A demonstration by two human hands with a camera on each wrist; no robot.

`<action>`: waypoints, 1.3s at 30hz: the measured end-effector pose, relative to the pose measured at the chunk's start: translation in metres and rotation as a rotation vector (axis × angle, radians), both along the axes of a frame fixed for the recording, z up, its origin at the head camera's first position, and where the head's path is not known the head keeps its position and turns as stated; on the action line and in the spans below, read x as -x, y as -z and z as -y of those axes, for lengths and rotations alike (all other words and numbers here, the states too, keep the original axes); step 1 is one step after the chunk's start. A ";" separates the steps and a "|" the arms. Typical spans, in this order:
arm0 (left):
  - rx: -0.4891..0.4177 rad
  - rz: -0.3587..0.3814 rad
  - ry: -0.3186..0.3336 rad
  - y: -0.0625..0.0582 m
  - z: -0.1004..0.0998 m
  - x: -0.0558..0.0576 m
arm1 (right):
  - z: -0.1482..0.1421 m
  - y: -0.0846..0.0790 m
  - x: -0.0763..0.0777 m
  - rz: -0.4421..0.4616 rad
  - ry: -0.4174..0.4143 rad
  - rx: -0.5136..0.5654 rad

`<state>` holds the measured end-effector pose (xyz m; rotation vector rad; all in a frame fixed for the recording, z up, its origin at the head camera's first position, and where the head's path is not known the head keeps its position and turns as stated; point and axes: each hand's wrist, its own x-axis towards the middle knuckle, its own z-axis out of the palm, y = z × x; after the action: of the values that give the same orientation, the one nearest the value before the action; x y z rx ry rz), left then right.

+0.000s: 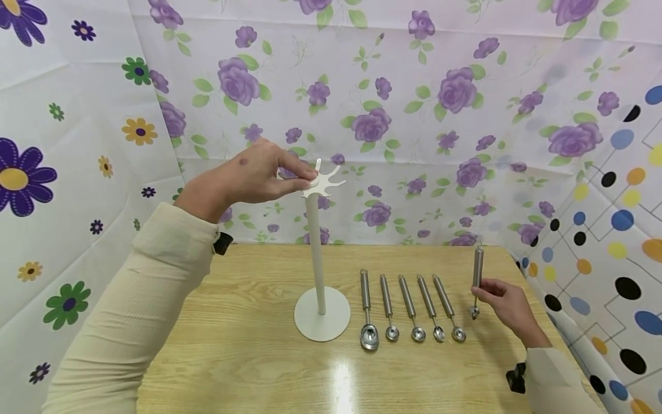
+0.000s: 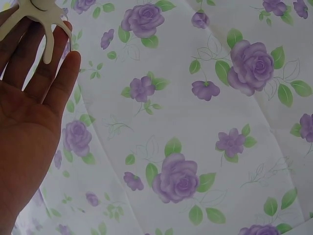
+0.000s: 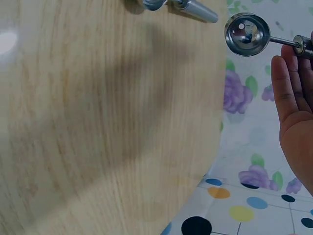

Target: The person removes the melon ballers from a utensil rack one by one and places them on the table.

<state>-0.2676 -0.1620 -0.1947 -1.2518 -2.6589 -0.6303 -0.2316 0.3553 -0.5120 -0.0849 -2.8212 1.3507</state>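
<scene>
In the head view my left hand [image 1: 258,172] pinches the top of a white utensil stand [image 1: 316,253] between thumb and finger. Curved hooks [image 1: 326,184] fan out from that top; in the left wrist view the other fingers [image 2: 66,78] stretch out beneath the hooks. Over at the right, my right hand [image 1: 507,305] holds a steel melon baller [image 1: 478,264] upright, handle up and bowl down, pinched low on its handle. Its round shiny bowl [image 3: 247,34] shows large in the right wrist view. None of the visible hooks carries a utensil.
Several steel scoops lie in a row between stand and right hand, bowls toward me. The leftmost scoop [image 1: 369,336] has a larger oval bowl; another melon baller [image 1: 458,333] ends the row. Patterned cloth [image 1: 383,126] encloses the wooden table [image 1: 248,345] at back and sides.
</scene>
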 end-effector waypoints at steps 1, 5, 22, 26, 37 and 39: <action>-0.001 -0.001 0.001 0.000 0.000 0.000 | -0.001 0.003 0.000 0.006 -0.006 0.004; -0.006 0.000 0.003 0.001 0.001 0.001 | -0.007 0.014 0.001 0.031 -0.015 0.039; -0.013 0.012 0.008 0.001 0.001 0.003 | -0.020 0.052 0.013 0.211 -0.048 0.113; -0.017 0.011 0.017 0.001 0.001 0.004 | -0.020 0.054 0.016 0.218 -0.044 0.080; -0.027 0.012 0.022 0.002 0.002 0.004 | -0.013 0.053 0.025 0.253 -0.030 0.040; -0.028 0.016 0.021 0.002 0.002 0.004 | -0.012 0.053 0.026 0.249 -0.037 0.021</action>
<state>-0.2713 -0.1644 -0.1968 -1.2740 -2.6431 -0.6810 -0.2580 0.3670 -0.5651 -0.2171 -3.0226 1.4738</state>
